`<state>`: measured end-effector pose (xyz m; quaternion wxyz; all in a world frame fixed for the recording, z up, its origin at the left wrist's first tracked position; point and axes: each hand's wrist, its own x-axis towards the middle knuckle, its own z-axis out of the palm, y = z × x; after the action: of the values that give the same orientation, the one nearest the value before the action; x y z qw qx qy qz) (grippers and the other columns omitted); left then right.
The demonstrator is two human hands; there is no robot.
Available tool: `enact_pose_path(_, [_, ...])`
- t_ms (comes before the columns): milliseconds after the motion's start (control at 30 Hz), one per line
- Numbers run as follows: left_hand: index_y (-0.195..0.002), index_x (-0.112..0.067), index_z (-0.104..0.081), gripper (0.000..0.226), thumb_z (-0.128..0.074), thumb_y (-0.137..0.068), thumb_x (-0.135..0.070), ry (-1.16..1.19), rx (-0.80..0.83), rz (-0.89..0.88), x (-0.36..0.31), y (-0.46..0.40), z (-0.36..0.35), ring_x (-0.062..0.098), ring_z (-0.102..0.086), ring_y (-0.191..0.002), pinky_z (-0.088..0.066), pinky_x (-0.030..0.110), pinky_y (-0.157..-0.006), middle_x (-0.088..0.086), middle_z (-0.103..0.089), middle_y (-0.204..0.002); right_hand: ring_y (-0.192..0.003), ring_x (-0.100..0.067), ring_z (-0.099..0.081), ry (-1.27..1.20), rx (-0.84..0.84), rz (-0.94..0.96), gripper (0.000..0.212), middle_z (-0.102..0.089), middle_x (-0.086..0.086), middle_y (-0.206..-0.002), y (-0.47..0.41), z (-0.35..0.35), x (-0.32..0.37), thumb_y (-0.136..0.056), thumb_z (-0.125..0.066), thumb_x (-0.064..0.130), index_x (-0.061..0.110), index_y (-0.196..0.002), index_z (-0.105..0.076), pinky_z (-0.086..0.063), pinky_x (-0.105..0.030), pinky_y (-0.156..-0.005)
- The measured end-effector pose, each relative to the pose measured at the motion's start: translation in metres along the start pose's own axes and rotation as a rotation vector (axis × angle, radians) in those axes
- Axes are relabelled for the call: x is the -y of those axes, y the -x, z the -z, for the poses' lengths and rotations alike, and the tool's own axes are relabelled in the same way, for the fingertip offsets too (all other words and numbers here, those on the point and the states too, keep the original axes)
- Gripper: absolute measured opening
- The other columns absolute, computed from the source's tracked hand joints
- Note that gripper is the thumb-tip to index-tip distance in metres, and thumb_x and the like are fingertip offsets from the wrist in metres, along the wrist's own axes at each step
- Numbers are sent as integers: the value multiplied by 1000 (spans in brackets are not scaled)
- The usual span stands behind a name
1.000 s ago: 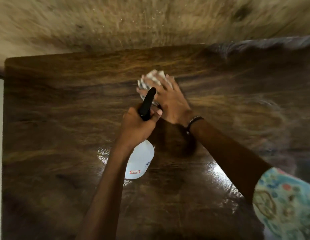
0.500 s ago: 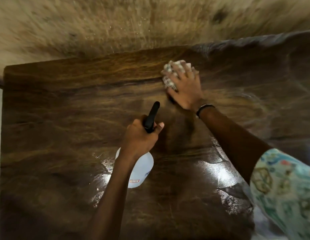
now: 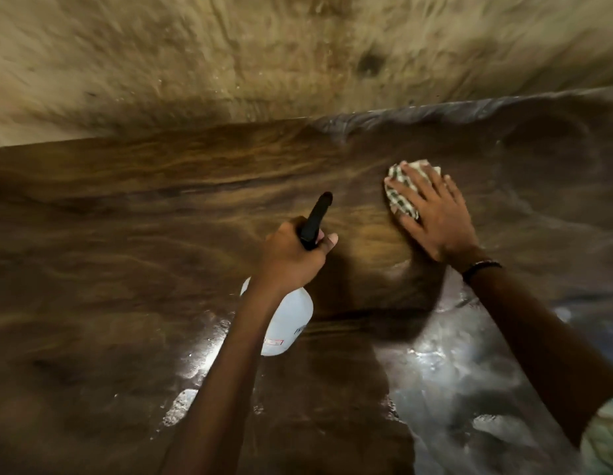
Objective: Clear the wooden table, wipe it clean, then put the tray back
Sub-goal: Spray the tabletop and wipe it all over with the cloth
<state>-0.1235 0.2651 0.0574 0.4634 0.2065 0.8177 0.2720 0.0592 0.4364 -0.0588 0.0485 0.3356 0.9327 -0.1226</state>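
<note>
- The right hand lies flat with spread fingers on a checked cloth, mostly covering it, at the far right of the table.
- The left hand grips a spray bottle; the arm hides part of the body.
- The frame is blurred, and no tray shows.

Your desk is dark brown with lighter golden streaks of grain, and its near part glints pale where the light hits. The cloth is checked, dark green on white. The spray bottle is white with a black top and a small red-edged label. A black band rings one wrist, and the sleeve is pale blue-green and patterned. The wall is mottled tan.
</note>
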Motion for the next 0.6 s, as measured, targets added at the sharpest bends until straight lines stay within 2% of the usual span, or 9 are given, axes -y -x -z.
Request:
enact_pose_path(100, [-84,-21,-58,15,-62,-86,-35,58,31,49,-25,-9,-18,6,-50,-75,-37,29,-79,-9,-53,-77,-148,-24,-13,-17,-14,-38,57,-18,5,-160,-13,7,-26,-93,-26,52,38,-148,-25,-12,-48,-118])
enact_pose_path(167, [-70,-29,-43,26,-61,-88,-36,46,19,62,-38,-14,-27,8,-46,-72,-36,28,-79,-11,-46,-73,-148,-24,-13,-13,-30,-25,57,-17,5,-160,-17,8,-37,-93,-26,52,37,-149,-25,-12,-48,-118])
enact_pose_path(233, [-67,-30,-35,34,-60,-87,-39,7,-3,62,-47,-21,-34,14,-47,-78,-39,29,-79,-11,-44,-72,-148,-23,-12,-18,-39,-19,57,-16,6,-160,-21,10,-47,-94,-26,52,37,-149,-25,-11,-48,-118])
enact_pose_path(333, [-70,-29,-42,27,-62,-86,-39,-9,10,86,-55,-34,-43,15,-49,-79,-41,31,-80,-10,-47,-73,-148,-21,-8,-30,-41,-25,56,-15,7,-160,-31,8,-65,-94,-26,52,39,-149,-23,-9,-48,-119])
enact_pose_path(433, [-86,-19,-57,21,-63,-85,-39,-7,15,89,-57,-42,-46,17,-52,-84,-41,31,-79,-9,-50,-74,-149,-21,-7,-57,-69,-25,55,-16,7,-160,-43,7,-67,-95,-29,52,40,-148,-25,-9,-49,-118])
enact_pose_path(500, [-81,-21,-49,22,-62,-86,-38,0,-21,101,-58,-44,-45,16,-48,-83,-39,30,-78,-9,-46,-74,-149,-22,-9,-69,-100,-46,53,-18,6,-160,-55,7,-59,-95,-31,52,39,-146,-29,-10,-49,-117])
enact_pose_path(600, [-87,-22,-41,25,-61,-87,-37,21,-71,102,-59,-46,-42,16,-47,-87,-40,30,-81,-3,-49,-85,-148,-24,-12,-55,-111,-47,51,-21,5,-159,-85,5,-32,-95,-31,53,39,-145,-32,-12,-50,-116])
